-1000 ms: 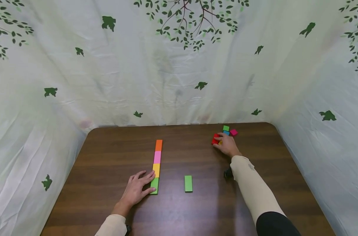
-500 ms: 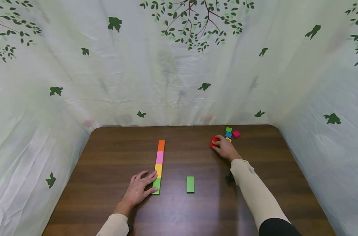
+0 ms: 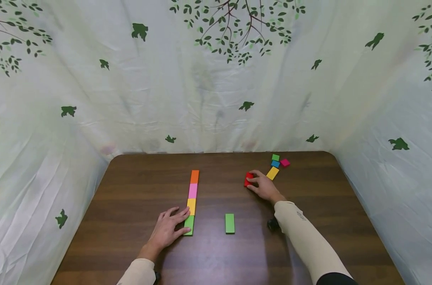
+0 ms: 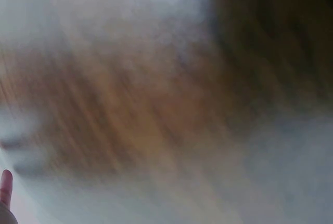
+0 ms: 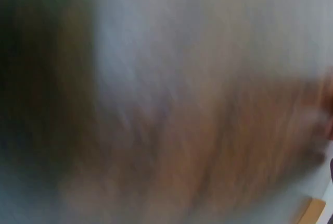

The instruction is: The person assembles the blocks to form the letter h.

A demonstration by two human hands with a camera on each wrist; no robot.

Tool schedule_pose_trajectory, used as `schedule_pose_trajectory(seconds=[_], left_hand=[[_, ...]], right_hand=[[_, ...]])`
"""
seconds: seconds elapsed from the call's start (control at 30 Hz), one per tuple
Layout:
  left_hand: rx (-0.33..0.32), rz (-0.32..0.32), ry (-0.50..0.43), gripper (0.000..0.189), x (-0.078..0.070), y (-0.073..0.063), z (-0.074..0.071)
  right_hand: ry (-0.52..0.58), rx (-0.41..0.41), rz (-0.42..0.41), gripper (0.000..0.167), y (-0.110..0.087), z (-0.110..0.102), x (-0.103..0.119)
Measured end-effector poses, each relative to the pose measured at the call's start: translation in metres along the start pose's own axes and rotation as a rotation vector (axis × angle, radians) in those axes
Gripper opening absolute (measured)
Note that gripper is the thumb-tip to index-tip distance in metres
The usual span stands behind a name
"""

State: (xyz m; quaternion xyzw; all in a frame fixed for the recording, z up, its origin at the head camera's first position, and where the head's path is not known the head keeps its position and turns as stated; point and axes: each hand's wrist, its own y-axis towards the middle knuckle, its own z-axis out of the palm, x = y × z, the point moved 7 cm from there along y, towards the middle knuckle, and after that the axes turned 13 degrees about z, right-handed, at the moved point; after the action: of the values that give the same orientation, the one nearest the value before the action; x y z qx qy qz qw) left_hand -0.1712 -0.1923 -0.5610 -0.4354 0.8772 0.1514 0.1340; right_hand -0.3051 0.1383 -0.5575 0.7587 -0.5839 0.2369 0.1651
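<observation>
Head view: right hand (image 3: pixel 263 186) pinches red block (image 3: pixel 246 183).

Leaf-printed pale curtain (image 3: pixel 201 87), brown wooden table (image 3: pixel 141 178)

Clear head view, soft glare on tabletop (image 3: pixel 217 196) — wrist views dim, heavily blurred

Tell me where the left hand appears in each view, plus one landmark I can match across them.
Head: lower half, left of centre, the left hand, its thumb over a green block.
Left wrist: only a finger, at the lower left edge.
Right wrist: not discernible; mostly blur.
Shared landmark: the brown table, apparently the blurred brown area in both wrist views.
</observation>
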Motion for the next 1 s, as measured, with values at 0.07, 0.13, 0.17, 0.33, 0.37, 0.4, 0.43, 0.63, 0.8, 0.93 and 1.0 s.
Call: schedule_pose_trajectory(seconds=[0.07,0.13,0.17,0.33,0.37,0.4,0.43,0.63,0.8,0.93,1.0], left_hand=[[-0.007,0.005,0.007,0.064,0.000,0.000,0.001],[-0.012,0.008,0.009,0.063,0.000,0.001,0.002],[-0.016,0.010,0.009,0.063,0.000,0.001,0.002],[-0.030,0.014,-0.001,0.063,-0.002,0.001,0.002],[-0.029,0.010,-0.004,0.063,-0.002,0.000,0.001],[-0.029,0.007,-0.010,0.063,-0.002,0.000,0.001],[-0.026,0.004,-0.012,0.063,-0.001,0.000,0.001],[0.006,-0.018,-0.024,0.064,0.001,0.000,0.002],[0.018,-0.027,-0.031,0.064,0.002,0.000,0.002],[0.021,-0.028,-0.029,0.064,0.002,0.000,0.003],[0.020,-0.027,-0.027,0.064,0.003,-0.001,0.003]], right_hand=[[0.008,0.003,-0.010,0.040,-0.003,0.002,0.003],[0.024,0.007,-0.008,0.040,-0.004,0.003,0.005],[0.025,0.007,-0.007,0.040,-0.005,0.004,0.005],[0.027,0.018,0.008,0.039,-0.007,0.008,0.010],[0.024,0.022,0.011,0.039,-0.008,0.010,0.011],[0.026,0.027,0.014,0.040,-0.009,0.011,0.012],[0.026,0.033,0.017,0.040,-0.009,0.013,0.013],[0.034,0.044,0.001,0.038,-0.014,0.021,0.020],[0.034,0.027,-0.049,0.036,-0.017,0.024,0.028],[0.046,0.028,-0.060,0.035,-0.020,0.026,0.033],[0.058,0.033,-0.057,0.035,-0.022,0.028,0.035]])
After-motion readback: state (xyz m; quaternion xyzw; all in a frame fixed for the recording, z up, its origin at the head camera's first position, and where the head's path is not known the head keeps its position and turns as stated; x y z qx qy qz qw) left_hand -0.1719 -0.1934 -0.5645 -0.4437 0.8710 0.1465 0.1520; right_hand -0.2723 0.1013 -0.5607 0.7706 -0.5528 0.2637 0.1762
